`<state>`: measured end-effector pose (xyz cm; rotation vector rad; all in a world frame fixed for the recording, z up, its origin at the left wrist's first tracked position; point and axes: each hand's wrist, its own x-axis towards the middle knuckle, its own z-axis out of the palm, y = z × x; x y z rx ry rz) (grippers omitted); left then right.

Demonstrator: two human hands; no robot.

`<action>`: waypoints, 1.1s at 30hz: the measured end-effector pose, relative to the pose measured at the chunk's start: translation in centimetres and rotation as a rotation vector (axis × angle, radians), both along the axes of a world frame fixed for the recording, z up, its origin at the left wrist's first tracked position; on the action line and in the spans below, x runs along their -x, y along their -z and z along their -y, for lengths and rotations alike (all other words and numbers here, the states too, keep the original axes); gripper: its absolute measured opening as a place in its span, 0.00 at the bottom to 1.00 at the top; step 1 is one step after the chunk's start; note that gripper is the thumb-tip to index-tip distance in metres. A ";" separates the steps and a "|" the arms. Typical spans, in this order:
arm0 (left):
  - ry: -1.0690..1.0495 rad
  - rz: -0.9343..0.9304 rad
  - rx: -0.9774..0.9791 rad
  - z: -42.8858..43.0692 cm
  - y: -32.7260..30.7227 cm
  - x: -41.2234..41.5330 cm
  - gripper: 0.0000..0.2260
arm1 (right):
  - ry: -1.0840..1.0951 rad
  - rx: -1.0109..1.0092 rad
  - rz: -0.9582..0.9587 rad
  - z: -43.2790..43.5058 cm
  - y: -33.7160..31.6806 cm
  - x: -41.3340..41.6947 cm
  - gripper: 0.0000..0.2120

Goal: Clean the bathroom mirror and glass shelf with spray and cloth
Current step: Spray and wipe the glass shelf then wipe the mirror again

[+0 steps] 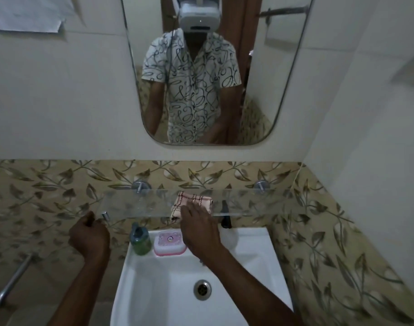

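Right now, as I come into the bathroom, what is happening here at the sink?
A person stands at the sink and works on the glass shelf under the mirror. The right hand lies on a pink checked cloth on the shelf, fingers straight. The left hand is at the shelf's left front corner with curled fingers; whether it grips the glass is unclear. A green bottle and a pink soap box stand on the sink's rim.

Dim bathroom, white upper wall [60, 102], leaf-patterned tile band [60, 184], white basin [260, 243]
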<state>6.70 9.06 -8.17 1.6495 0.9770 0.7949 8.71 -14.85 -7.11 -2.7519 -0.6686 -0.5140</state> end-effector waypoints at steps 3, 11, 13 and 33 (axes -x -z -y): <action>0.045 -0.030 -0.035 -0.1 0.3 0.1 0.19 | 0.065 0.005 0.039 4.8 0.6 -0.1 0.09; 0.040 -0.037 -0.017 0.4 0.1 0.1 0.19 | 0.774 -0.026 -0.186 12.8 -1.6 -5.0 0.13; 0.042 -0.033 -0.017 0.2 0.4 0.1 0.19 | 0.848 -0.067 -0.234 10.7 -2.0 -6.9 0.16; 0.030 -0.008 -0.034 0.3 0.1 0.3 0.16 | 0.640 0.034 -0.192 6.0 -1.6 -6.9 0.18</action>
